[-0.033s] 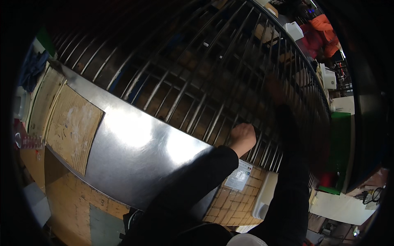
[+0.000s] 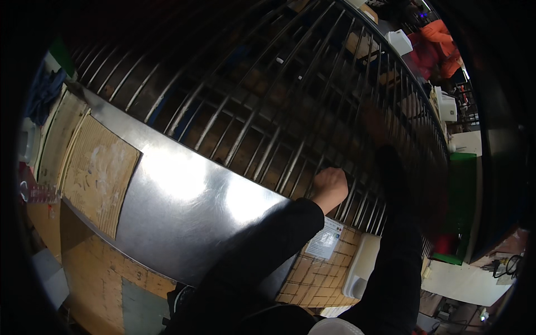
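Observation:
My left hand (image 2: 330,185) is closed in a fist over the near edge of a rack of metal bars (image 2: 240,137). Its fingers curl down out of sight, so whether they grip a bar or something else is hidden. Farther off and to the right, my right hand (image 2: 375,120) reaches over the bars into deep shadow. It is dark and smeared, and its fingers cannot be made out. A shiny metal sheet (image 2: 167,223) borders the rack on my side, beneath my left forearm.
Corrugated cardboard (image 2: 103,173) lies on the metal sheet's left end. Near my right arm are a woven-pattern surface with a printed sheet (image 2: 325,239) and a pale plastic tray (image 2: 362,265). A green panel (image 2: 462,201) stands at right. A person in orange (image 2: 441,42) is at the far right.
My right forearm has shifted very slightly to the right. My left hand stays at the same place, still closed.

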`<state>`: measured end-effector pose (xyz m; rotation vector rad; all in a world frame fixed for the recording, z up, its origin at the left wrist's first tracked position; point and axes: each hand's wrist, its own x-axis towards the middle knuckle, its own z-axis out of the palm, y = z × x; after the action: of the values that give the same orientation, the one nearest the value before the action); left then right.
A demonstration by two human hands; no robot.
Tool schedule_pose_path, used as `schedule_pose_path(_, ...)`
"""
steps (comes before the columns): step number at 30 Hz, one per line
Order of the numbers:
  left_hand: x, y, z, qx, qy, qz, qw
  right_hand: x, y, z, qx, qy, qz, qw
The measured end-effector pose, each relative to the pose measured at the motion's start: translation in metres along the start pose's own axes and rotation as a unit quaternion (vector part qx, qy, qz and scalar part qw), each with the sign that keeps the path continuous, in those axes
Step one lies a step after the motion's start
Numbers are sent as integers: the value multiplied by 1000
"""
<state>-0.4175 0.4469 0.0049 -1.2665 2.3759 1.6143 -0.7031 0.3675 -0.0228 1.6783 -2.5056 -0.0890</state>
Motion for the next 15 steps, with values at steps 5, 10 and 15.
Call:
schedule_pose_path(5,-1,2,-1,1,-2,16,1000,8,11,0,-10,26,-51,998)
schedule_pose_path(10,5,4,-8,3,-12,-2,1000,43,-1,9,-14,51,45,998)
schedule_pose_path(15,7,5,-4,7,5,-16,1000,16,2,5,74,34,6,997)
